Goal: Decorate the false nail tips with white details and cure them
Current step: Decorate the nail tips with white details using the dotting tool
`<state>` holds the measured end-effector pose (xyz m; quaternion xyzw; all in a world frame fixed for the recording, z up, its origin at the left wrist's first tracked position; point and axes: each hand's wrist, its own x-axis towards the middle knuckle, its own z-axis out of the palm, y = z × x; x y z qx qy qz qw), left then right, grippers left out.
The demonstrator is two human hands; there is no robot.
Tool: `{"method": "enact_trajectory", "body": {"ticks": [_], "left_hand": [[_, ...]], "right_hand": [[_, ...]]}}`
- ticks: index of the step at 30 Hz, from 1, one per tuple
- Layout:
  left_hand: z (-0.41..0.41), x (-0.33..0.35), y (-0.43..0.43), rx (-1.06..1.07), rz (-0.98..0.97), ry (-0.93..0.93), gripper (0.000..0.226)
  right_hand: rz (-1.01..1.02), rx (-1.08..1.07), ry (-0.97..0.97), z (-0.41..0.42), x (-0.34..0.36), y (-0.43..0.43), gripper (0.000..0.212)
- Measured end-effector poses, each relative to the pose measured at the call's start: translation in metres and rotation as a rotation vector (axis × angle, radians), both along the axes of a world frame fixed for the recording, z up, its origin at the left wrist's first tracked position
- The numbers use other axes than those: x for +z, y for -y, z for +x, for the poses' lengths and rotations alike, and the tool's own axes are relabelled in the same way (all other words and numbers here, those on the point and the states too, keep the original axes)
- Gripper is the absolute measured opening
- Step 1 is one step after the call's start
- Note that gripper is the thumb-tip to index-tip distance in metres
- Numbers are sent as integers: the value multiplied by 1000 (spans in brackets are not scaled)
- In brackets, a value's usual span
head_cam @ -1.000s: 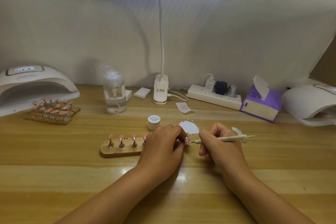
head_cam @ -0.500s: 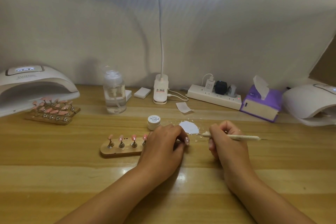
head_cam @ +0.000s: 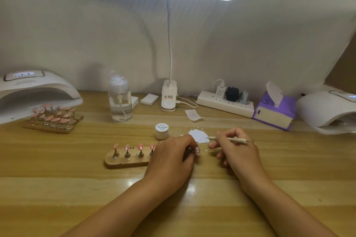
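Stand (head_cam: 125, 161) carries four pink tips (head_cam: 140, 146) beside capped jar (head_cam: 162, 131)

Mid-frame, a nail stand (head_cam: 127, 160) lies on the table (head_cam: 57, 188), with the jar (head_cam: 162, 131) just behind its right end. At the left edge stands a curing lamp (head_cam: 38, 92), with more stands (head_cam: 54, 121) before it and a bottle (head_cam: 120, 100) to their right. At middle right are a power strip (head_cam: 225, 107), a tissue box (head_cam: 273, 113) and a second lamp (head_cam: 327, 109).

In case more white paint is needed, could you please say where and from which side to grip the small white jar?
Probably round its lid edge, from straight above. The small white jar stands upright and squat, lid on; nail tips on the wooden holder stand just in front and the left hand lies close, so a sideways reach might bump them.
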<state>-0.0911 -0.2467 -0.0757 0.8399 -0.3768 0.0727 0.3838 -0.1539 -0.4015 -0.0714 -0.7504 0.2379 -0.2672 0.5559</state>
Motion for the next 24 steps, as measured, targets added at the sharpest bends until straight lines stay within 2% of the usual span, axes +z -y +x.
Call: {"method": "enact_trajectory", "body": {"ticks": [4,7,13,16,18,24], "left_hand": [[0,1,0,3,-4,-5,13],[0,1,0,2,-5,-11,12],[0,1,1,3,-8,-21,12],[1,1,1,0,-1,-23,11],[1,1,0,2,1,-29,12],[1,0,1,15,3,-34,10]], "right_hand": [[-52,9,-16,1,-2,-1,21],[-64,-5,-7,2,-2,-2,20],[12,32,139,-6,9,-7,9],[142,61,145,-10,10,-14,21],[206,59,121,-10,8,-19,22],[84,65,49,-8,6,-23,35]]}}
